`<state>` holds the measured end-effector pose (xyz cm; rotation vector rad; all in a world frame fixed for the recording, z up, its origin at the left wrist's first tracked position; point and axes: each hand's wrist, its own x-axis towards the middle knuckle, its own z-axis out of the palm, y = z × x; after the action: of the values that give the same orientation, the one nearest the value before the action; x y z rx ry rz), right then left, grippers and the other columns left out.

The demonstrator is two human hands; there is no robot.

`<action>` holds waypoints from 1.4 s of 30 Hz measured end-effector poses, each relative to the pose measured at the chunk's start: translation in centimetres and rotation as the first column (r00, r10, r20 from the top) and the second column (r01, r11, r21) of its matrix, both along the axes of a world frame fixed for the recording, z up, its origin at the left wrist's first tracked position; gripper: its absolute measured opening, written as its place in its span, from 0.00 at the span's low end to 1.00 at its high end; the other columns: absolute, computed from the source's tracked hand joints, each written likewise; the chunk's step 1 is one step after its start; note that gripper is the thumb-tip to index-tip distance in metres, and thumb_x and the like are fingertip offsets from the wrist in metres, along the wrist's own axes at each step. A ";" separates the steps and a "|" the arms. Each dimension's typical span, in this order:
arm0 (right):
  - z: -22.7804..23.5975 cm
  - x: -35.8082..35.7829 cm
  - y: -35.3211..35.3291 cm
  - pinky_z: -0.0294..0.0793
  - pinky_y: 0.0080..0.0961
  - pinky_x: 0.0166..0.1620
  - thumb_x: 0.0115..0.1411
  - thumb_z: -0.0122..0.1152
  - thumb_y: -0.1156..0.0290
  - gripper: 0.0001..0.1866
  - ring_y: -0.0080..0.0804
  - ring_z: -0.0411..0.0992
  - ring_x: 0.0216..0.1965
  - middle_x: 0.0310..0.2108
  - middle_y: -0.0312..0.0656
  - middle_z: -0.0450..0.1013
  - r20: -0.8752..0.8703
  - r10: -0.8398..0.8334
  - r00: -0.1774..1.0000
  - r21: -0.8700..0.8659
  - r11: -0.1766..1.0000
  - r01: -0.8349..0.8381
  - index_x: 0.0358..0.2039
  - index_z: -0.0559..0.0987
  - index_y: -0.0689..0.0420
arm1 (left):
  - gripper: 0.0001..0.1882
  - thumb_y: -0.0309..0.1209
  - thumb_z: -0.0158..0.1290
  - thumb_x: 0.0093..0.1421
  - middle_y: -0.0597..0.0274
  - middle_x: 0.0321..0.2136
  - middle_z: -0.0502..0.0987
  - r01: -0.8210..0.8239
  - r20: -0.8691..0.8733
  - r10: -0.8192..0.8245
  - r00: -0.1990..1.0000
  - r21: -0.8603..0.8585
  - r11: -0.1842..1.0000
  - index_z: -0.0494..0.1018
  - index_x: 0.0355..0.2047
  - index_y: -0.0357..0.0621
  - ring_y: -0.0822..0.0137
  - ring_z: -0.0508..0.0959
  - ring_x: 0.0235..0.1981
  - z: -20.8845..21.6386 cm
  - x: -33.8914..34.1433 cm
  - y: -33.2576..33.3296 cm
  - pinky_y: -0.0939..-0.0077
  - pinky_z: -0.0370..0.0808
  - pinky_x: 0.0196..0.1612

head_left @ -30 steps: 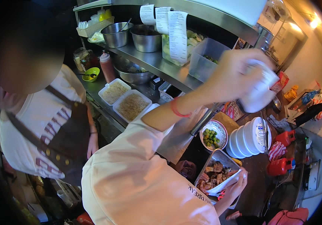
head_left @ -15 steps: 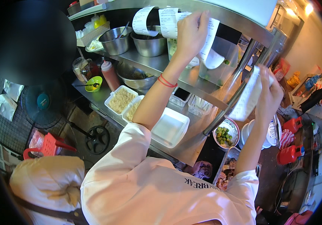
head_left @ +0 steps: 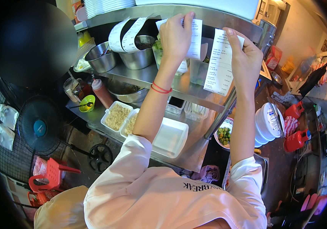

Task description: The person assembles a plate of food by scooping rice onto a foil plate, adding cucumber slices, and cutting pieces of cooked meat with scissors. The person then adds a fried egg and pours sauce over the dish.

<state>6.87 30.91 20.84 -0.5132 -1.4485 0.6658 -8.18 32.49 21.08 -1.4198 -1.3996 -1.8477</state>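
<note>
My left hand [head_left: 175, 40], with red cords at its wrist, is closed at the steel shelf's front edge, pinching the top of a hanging paper receipt [head_left: 196, 36]. To its right, my right hand [head_left: 246, 57] holds a second long printed receipt [head_left: 218, 66] between thumb and fingers, its printed side towards me. More receipt strips [head_left: 133, 36] hang from the edge at the left, curling in front of steel bowls [head_left: 137, 59]. Behind and below the receipts, a clear plastic tub [head_left: 199, 72] is partly hidden.
Below the shelf, the counter bears an open white foam box [head_left: 170, 137], foam trays of beige crumbly food [head_left: 117, 116] and a sauce bottle [head_left: 101, 93]. A bowl of small green fruit [head_left: 223, 135] and white tubs [head_left: 267, 122] are right. A fan [head_left: 39, 128] and red chair [head_left: 51, 173] stand left.
My right hand has moved left and up, bringing its receipt flat alongside the shelf edge. My left hand stays at the edge. The view has shifted, and the beige-clothed shape at lower left sits lower.
</note>
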 end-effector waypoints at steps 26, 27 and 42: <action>-0.6 -3.0 3.4 0.67 0.23 0.27 0.51 0.56 0.60 0.17 0.24 0.69 0.18 0.16 0.45 0.73 0.124 -0.362 0.924 0.064 0.932 0.356 0.27 0.78 0.63 | 0.32 0.51 0.55 0.46 0.43 0.08 0.67 0.026 0.179 -0.017 0.984 -0.050 0.998 0.67 0.08 0.29 0.50 0.69 0.11 -1.0 -1.2 1.4 0.60 0.64 0.18; -0.6 -3.0 3.1 0.67 0.23 0.26 0.51 0.56 0.60 0.17 0.25 0.69 0.17 0.16 0.45 0.72 0.096 -0.350 0.932 0.049 0.937 0.346 0.27 0.78 0.64 | 0.32 0.52 0.54 0.46 0.44 0.08 0.67 0.027 0.189 -0.014 0.982 -0.067 0.997 0.66 0.07 0.29 0.50 0.68 0.10 -1.0 -1.0 1.2 0.60 0.64 0.18; -1.0 -1.8 3.8 0.65 0.19 0.26 0.50 0.57 0.56 0.21 0.20 0.67 0.19 0.17 0.41 0.72 0.176 -0.206 0.963 -0.054 0.974 0.218 0.25 0.78 0.65 | 0.29 0.53 0.58 0.42 0.52 0.15 0.69 -0.210 0.175 0.200 0.964 0.042 0.977 0.64 0.18 0.35 0.57 0.70 0.18 -1.7 0.0 0.6 0.65 0.67 0.24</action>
<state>5.02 34.74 19.84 -0.7869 -1.5057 0.5144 -8.19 33.06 19.43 -1.0645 -1.4967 -1.8927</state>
